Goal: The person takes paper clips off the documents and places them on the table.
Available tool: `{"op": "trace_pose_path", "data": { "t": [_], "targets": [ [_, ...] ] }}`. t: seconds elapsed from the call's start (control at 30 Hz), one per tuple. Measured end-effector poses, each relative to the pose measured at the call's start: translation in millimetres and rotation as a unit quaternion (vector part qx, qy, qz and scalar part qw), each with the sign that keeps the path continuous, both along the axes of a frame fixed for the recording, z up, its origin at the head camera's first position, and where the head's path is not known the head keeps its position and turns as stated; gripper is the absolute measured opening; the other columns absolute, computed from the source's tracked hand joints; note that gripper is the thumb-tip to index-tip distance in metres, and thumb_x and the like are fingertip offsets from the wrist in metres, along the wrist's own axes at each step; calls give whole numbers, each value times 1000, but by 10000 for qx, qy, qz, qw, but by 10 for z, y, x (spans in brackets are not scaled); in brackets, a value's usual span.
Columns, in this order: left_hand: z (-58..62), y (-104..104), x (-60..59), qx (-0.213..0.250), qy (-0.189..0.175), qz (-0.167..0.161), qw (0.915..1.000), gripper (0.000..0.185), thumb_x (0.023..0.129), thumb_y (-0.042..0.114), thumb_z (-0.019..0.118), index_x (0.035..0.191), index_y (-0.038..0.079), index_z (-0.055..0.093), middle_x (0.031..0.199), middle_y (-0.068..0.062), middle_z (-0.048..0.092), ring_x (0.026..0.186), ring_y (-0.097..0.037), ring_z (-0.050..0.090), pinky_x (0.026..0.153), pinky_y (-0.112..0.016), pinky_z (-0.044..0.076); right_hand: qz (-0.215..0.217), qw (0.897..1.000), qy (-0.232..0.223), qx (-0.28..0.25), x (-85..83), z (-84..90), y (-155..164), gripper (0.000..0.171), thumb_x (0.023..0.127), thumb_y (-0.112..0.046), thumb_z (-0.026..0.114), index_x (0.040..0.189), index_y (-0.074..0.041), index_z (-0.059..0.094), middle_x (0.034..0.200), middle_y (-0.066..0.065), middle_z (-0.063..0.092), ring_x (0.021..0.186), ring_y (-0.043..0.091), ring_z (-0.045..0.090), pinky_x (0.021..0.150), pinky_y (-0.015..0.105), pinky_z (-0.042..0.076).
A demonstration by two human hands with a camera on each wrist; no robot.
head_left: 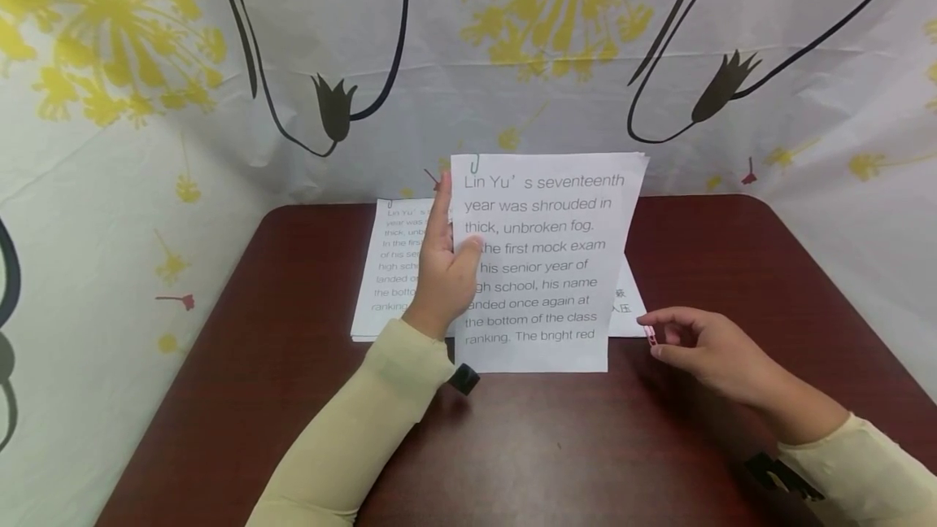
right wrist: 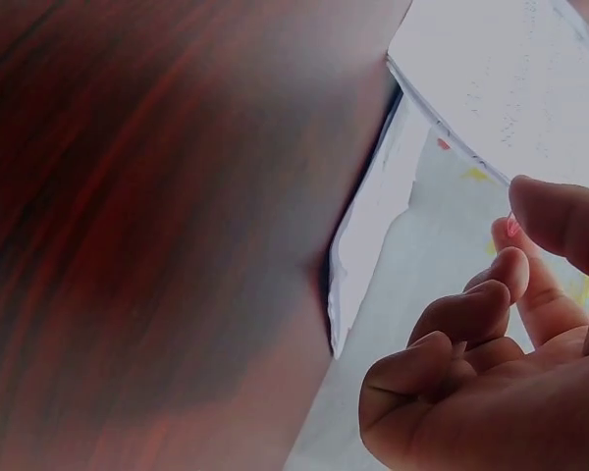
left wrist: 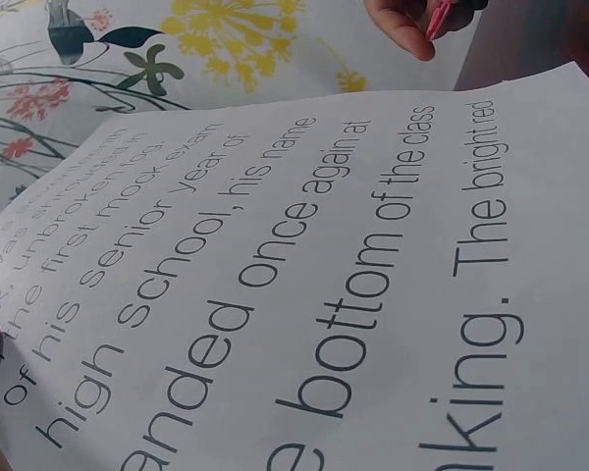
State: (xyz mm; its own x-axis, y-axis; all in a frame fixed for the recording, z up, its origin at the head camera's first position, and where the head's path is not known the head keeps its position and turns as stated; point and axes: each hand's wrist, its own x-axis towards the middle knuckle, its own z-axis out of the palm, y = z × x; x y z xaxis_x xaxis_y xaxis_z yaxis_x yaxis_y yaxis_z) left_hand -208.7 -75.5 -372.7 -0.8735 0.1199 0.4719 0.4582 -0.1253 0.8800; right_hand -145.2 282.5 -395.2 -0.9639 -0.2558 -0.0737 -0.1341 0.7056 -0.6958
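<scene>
My left hand (head_left: pixel 444 276) holds up printed sheets (head_left: pixel 545 267) by their left side, thumb on the front over the text. A teal paper clip (head_left: pixel 474 164) sits on their top edge near the left corner. To the right of the sheets, my right hand (head_left: pixel 721 352) pinches a pink paper clip (head_left: pixel 651 335) between thumb and index finger. The right wrist view shows this pink paper clip (right wrist: pixel 513 226) at the fingertips, with the other fingers curled. In the left wrist view the held sheets (left wrist: pixel 304 275) fill most of the frame.
Behind the raised sheets, a paper stack (head_left: pixel 391 267) with a clip at its top lies on the dark red table (head_left: pixel 556 454). Paper with Chinese characters (head_left: pixel 625 311) shows at the right, partly hidden. A flower-patterned curtain (head_left: pixel 542 112) hangs behind the table.
</scene>
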Motion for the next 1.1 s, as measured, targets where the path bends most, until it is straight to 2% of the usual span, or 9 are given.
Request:
{"op": "trace_pose_path", "data": {
  "t": [0.23, 0.4, 0.77, 1.1],
  "targets": [
    [-1, 11, -5, 14, 60, 14, 10000, 91, 102, -6, 40, 166, 51, 9, 153, 7, 59, 111, -26, 76, 81, -38, 66, -4, 9998, -55, 207, -27, -65, 12, 37, 93, -7, 77, 129, -4, 71, 75, 3, 48, 56, 10, 40, 46, 27, 36],
    [-7, 3, -8, 14, 49, 27, 10000, 92, 102, -7, 40, 166, 51, 9, 153, 6, 59, 111, -26, 76, 81, -38, 66, 90, 9992, -288, 247, -32, -129, 8, 37, 91, -10, 80, 127, -4, 72, 72, 0, 47, 56, 10, 42, 48, 26, 37],
    [-4, -5, -10, 36, -10, -14, 10000, 91, 102, -7, 40, 166, 51, 9, 154, 6, 58, 111, -27, 76, 77, -36, 66, 425, 9973, -583, 102, -34, -214, 29, 37, 87, -8, 82, 123, -1, 74, 67, -3, 47, 57, 7, 43, 51, 25, 39],
    [5, -8, -13, 49, -70, 19, 10000, 92, 102, -7, 41, 167, 50, 9, 159, 10, 52, 111, -27, 76, 74, -33, 65, 374, 9960, -737, 353, -45, -236, 28, 39, 87, -9, 82, 123, 0, 74, 65, -3, 47, 56, 8, 44, 50, 26, 40]
  ]
}}
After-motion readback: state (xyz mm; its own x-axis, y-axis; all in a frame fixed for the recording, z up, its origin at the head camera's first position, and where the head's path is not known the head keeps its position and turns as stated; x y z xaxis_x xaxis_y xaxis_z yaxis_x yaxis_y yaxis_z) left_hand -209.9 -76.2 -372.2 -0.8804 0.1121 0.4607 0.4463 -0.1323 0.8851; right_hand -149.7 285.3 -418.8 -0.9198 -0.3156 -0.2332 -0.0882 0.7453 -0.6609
